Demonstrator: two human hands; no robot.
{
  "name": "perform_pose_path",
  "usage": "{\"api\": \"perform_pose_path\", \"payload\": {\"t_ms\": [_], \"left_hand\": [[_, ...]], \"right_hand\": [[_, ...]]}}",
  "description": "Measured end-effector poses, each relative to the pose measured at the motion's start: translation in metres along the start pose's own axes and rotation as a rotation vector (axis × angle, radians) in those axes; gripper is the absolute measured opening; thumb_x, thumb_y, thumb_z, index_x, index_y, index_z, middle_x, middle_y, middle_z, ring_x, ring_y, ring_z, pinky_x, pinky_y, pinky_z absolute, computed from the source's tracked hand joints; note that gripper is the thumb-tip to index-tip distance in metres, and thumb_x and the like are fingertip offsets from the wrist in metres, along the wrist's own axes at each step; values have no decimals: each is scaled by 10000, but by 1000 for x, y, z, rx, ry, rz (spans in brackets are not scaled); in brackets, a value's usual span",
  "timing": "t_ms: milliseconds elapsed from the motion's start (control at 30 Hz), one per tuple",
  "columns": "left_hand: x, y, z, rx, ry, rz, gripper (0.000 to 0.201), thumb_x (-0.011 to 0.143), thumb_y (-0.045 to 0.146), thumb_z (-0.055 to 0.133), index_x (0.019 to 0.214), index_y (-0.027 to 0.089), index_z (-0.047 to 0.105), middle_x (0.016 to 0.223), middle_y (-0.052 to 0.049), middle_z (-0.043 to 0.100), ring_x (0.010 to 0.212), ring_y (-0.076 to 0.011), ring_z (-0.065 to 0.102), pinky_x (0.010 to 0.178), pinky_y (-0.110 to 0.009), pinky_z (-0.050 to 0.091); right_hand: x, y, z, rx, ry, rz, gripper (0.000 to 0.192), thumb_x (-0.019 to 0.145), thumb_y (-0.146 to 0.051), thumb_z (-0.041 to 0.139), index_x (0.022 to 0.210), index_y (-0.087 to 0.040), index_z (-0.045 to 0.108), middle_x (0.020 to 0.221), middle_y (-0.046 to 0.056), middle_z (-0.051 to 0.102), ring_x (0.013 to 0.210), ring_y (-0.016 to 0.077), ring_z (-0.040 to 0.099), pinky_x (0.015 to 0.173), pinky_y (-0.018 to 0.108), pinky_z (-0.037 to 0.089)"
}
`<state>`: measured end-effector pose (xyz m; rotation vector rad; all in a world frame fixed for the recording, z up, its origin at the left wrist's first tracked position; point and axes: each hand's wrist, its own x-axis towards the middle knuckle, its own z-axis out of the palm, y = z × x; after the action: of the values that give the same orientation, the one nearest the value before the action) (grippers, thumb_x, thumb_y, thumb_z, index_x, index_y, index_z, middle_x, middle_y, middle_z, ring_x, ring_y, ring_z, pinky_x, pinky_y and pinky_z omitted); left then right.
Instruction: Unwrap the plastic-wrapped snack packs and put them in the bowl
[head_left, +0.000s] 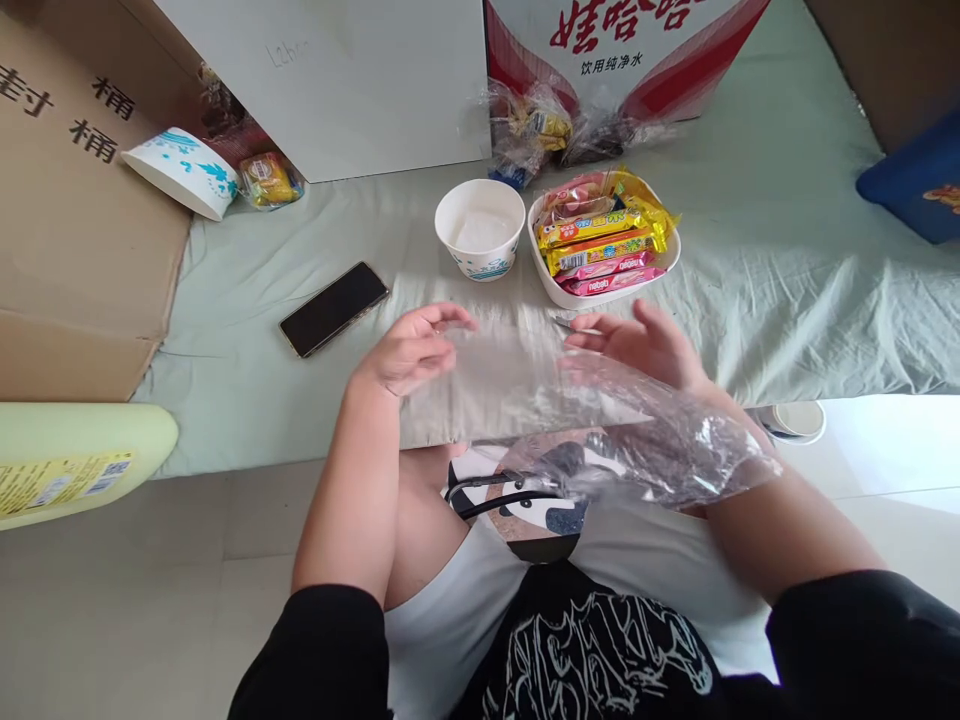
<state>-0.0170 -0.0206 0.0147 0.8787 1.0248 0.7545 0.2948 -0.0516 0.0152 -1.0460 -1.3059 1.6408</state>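
Hands: left hand (416, 350) pinches the clear plastic bag (570, 415); right hand (645, 345), fingers loosely spread, is inside it.

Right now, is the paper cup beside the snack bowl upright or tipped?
Upright: the paper cup stands on its base, rim up, inside visible.

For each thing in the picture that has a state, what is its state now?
left hand: holding the bag's left edge
right hand: inside the bag
clear plastic bag: open, stretched between the hands
paper bowl: upright, nothing visible inside
white dish: full of wrapped snacks
phone: screen dark, lying flat
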Motion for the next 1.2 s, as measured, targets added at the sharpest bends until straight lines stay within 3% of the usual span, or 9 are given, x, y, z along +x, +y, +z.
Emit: {"api": "perform_pose_path", "payload": {"t_ms": [100, 233, 333, 467, 567, 700, 900, 1067, 1200], "left_hand": [[7, -6, 8, 218, -110, -80, 381, 613, 60, 751, 974, 180, 769, 1157, -106, 770, 441, -36, 550, 325, -160, 241], [9, -8, 8, 266, -152, -64, 544, 619, 90, 781, 1147, 211, 729, 1155, -116, 773, 477, -83, 619, 330, -168, 262], [8, -5, 7, 70, -63, 37, 705, 640, 202, 828, 1319, 258, 649, 1137, -97, 765, 521, -94, 636, 384, -179, 356], [8, -5, 20, -250, 110, 246, 611, 736, 606, 777, 1221, 248, 678, 1176, -99, 745, 775, -172, 733, 568, -236, 528], [9, -16, 40, -221, 2, 182, 775, 645, 814, 765, 1120, 204, 708, 1114, -141, 764, 939, -277, 761, 646, -310, 576], [12, -30, 61, -71, -127, 42, 637, 563, 481, 963, 1061, 175, 710, 1024, -128, 796, 901, -262, 777, 713, -304, 587], [24, -33, 57, 143, 89, 26, 167, 796, 228, 681, 960, 197, 677, 816, -14, 786, 609, -134, 717, 562, -226, 523], [25, -32, 44, 204, 74, 85, 188, 849, 347, 655, 1006, 247, 627, 608, 57, 667, 459, -129, 626, 441, -222, 448], [22, -32, 41, 127, -32, 167, 493, 775, 508, 781, 1153, 271, 572, 737, 17, 743, 561, -170, 704, 493, -247, 490]], "right_hand": [[12, 9, 18, 313, -288, 406, 693, 725, -837, 690, 1031, -216, 683, 999, 128, 795, 870, 276, 792, 669, 413, 661], [9, 23, 30, 302, -449, 606, 461, 726, -548, 873, 953, -187, 698, 836, 60, 785, 614, 136, 720, 506, 222, 572], [6, 29, 34, 170, -451, 520, 361, 723, -421, 892, 851, -183, 653, 678, -11, 711, 496, 78, 623, 422, 172, 463], [8, 30, 40, 2, -263, 238, 365, 795, -483, 807, 799, -209, 566, 616, -32, 649, 480, 78, 565, 439, 214, 424], [11, 30, 42, -207, -31, 54, 282, 843, -438, 724, 786, -216, 560, 586, -35, 607, 503, 86, 531, 478, 242, 395], [13, 29, 41, -447, 219, -75, 158, 848, -341, 647, 782, -213, 583, 618, -20, 603, 583, 113, 550, 561, 267, 413], [14, 32, 35, -380, 269, -57, 110, 838, -283, 602, 916, -208, 618, 645, -23, 637, 504, 111, 558, 522, 261, 426], [19, 39, 30, -164, 264, -126, 104, 792, -252, 581, 874, -206, 625, 1048, 51, 726, 565, 72, 590, 502, 237, 493], [20, 42, 29, -112, 264, -174, 51, 798, -249, 625, 824, -205, 623, 1077, 56, 707, 573, 65, 594, 498, 236, 519]]}}
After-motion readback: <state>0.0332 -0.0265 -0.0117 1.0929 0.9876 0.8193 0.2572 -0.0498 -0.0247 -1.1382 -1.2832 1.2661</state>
